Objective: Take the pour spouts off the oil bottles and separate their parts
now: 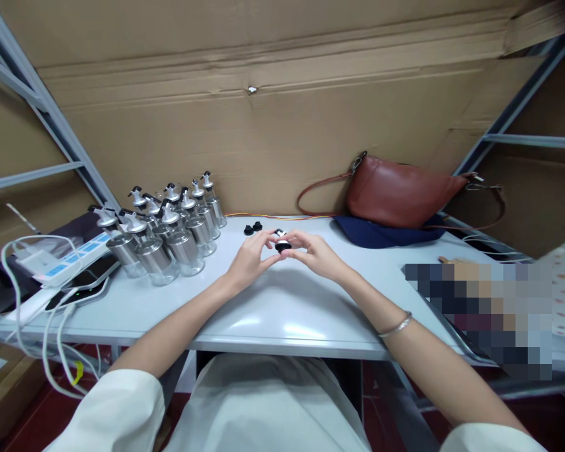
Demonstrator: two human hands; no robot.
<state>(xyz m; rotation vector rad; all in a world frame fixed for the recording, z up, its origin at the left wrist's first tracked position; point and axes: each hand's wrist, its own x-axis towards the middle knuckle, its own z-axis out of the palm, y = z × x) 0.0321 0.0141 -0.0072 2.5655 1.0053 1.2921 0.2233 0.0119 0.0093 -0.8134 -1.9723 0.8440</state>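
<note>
Above the middle of the white table, my left hand (254, 258) and my right hand (313, 252) pinch one small bottle pourer top (282, 243) between their fingertips. It has a black lower part and a light, silvery upper part; my fingers cover some of it. Just behind my left hand, two small black stoppers (253, 228) lie on the table. To the left stand several glass oil bottles (157, 256) with metal sleeves, most of them topped with silver and black pourers.
A brown handbag (400, 191) rests on a dark blue cap (386, 233) at the back right. A white power strip (70, 260), cables and a black device (87, 285) crowd the left edge. Cardboard (282, 138) walls the back. A blurred-out patch covers the right side.
</note>
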